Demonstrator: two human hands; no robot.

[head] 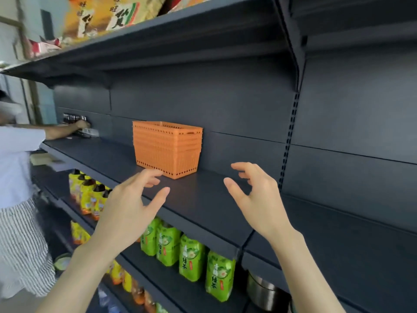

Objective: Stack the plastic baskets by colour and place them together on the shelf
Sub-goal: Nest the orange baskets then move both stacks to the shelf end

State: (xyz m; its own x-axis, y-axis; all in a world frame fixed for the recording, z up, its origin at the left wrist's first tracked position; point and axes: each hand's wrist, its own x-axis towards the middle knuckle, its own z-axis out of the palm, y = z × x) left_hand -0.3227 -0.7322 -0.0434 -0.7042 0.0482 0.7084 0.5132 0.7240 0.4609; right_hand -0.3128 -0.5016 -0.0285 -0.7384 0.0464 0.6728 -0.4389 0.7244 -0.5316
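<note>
A stack of several orange plastic baskets [168, 149] stands upright on the dark grey shelf [203, 199], close to its back wall. My left hand [133, 199] hovers just in front of the stack's lower front corner, fingers spread, holding nothing. To the right of the stack, my right hand [255, 195] is raised over the shelf with fingers curled apart and empty. Neither hand touches the baskets. No baskets of another colour are in view.
Another person in a white shirt and striped cloth [18, 177] stands at the left, reaching to small bottles [74, 119] at the shelf's far end. Green tea bottles [191, 256] and yellow bottles [90, 193] fill the lower shelves. Snack bags [108, 14] lie above. A metal pot [264, 290] sits low right.
</note>
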